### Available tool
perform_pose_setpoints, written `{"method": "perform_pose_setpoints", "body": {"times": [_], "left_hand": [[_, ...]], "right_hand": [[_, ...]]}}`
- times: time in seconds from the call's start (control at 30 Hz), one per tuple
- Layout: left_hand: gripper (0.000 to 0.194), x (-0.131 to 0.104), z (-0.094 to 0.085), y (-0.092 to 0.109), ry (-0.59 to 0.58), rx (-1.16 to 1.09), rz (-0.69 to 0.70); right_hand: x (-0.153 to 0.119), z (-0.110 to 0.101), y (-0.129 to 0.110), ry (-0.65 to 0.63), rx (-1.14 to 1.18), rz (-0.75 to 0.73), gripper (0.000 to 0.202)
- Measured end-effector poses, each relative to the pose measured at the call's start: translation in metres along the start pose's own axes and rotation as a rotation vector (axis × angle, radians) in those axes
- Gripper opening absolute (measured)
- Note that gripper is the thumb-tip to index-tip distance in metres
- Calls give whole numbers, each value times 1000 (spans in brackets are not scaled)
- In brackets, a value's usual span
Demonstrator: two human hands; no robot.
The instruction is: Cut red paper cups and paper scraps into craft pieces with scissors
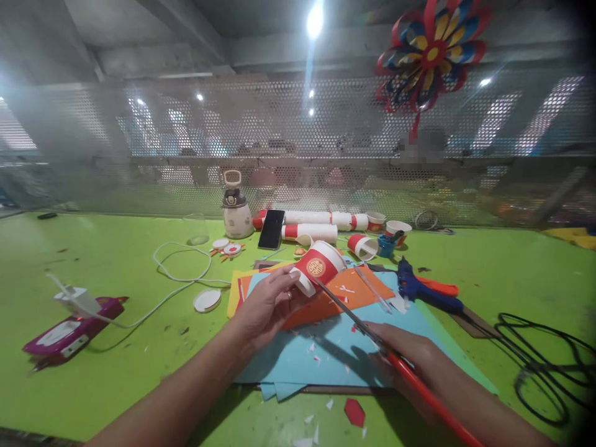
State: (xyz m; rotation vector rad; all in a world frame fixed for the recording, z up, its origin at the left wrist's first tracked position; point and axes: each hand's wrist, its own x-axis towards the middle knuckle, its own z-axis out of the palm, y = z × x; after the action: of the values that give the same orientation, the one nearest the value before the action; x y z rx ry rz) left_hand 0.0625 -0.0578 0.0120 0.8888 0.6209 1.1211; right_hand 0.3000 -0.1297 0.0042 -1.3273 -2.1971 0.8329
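My left hand (274,297) is closed around a red and white paper cup (323,256) with a round gold emblem, tilted on its side. A white flap curls away from the cup's lower left edge. In my right hand (410,354) is a pair of scissors (347,309) with red handles, its blades pointing up and left. The blade tips meet the cup's lower side; whether they are in the paper I cannot tell. Under both hands lie sheets of blue paper (335,366) and orange paper (367,288), with small paper scraps on them.
Behind the sheets are a phone (271,230), stacked cups (316,233), a loose cup (362,247) and a bottle (238,214). A blue glue gun (428,292) lies to the right, its black cable (531,366) coiled. At left is a purple power strip (69,335) with a white cord.
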Motion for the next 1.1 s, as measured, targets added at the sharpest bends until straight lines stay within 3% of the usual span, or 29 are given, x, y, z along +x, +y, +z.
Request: {"method": "perform_pose_setpoints", "body": {"times": [0.27, 0.63, 1.1], "left_hand": [[21, -5, 7, -2, 32, -9, -61], [19, -7, 10, -3, 71, -4, -39], [18, -9, 13, -4, 97, 18, -11]], "right_hand": [[-4, 7, 5, 39, -98, 80, 39], [-5, 7, 5, 101, -116, 73, 37], [-6, 5, -5, 61, -135, 96, 37]]}}
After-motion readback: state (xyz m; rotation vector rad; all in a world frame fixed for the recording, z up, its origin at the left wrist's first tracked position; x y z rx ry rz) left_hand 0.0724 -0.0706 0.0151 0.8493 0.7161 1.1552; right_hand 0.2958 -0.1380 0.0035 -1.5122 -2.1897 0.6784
